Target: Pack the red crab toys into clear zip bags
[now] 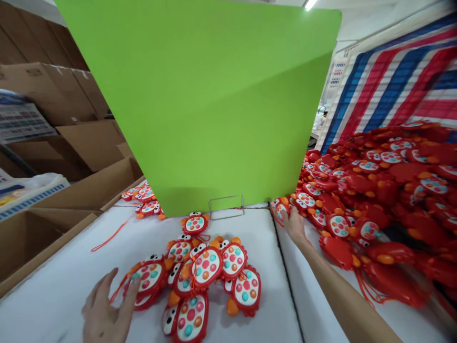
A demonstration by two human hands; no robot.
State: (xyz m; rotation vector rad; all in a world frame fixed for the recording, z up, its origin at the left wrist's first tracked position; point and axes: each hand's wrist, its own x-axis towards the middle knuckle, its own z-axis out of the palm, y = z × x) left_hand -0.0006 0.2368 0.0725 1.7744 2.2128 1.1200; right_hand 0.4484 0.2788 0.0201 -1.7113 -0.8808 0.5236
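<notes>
My left hand [109, 305] is at the lower left with thumb and fingers apart. Its thumb overlaps the edge of a red crab-shaped toy [152, 276] that has a white face with coloured round buttons; whether they touch I cannot tell. A red cord runs from that toy towards the hand. My right hand [294, 225] reaches out to the edge of the big pile and has its fingers on another crab toy [280, 209], partly hidden by them. Between the hands lies a loose cluster of similar toys [207, 267], some overlapping.
A tall green board [214, 105] stands across the table [264, 267], a wire stand [225, 207] at its foot. To the right rises a big pile of crab toys [389, 190] before a striped sheet [378, 90]. Open cardboard boxes [82, 190] line the left.
</notes>
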